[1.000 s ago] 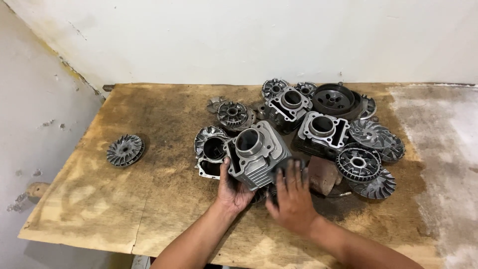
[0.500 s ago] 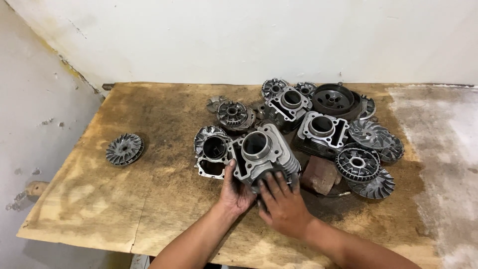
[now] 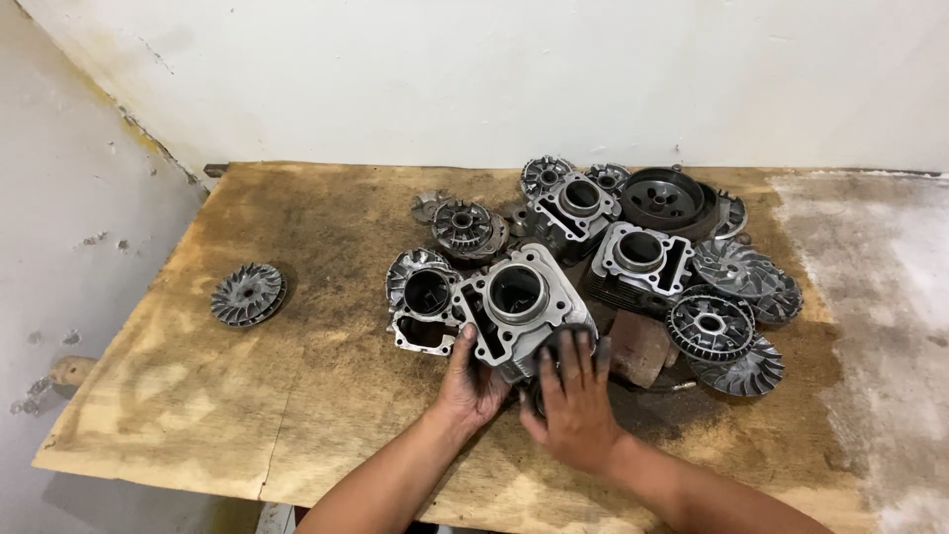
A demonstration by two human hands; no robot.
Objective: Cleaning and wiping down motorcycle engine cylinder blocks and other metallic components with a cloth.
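A grey finned engine cylinder block (image 3: 519,302) with a round bore stands tilted at the front of a pile of metal engine parts. My left hand (image 3: 473,381) grips its lower left side, thumb up against the flange. My right hand (image 3: 571,400) presses against its lower right fins, with dirty fingers spread. Both forearms come in from the bottom edge. A second open cylinder block (image 3: 427,300) lies right beside it on the left.
The parts sit on a stained plywood board (image 3: 297,376). Behind are two more cylinder blocks (image 3: 641,255), a dark drum (image 3: 662,198), several finned pulley discs (image 3: 712,324) and a rusty brown piece (image 3: 643,346). One finned disc (image 3: 247,294) lies alone at the left. A white wall stands behind.
My right hand has shifted left from the rusty piece onto the cylinder block's right side. The block has been turned a little, with its bore now facing more upward.
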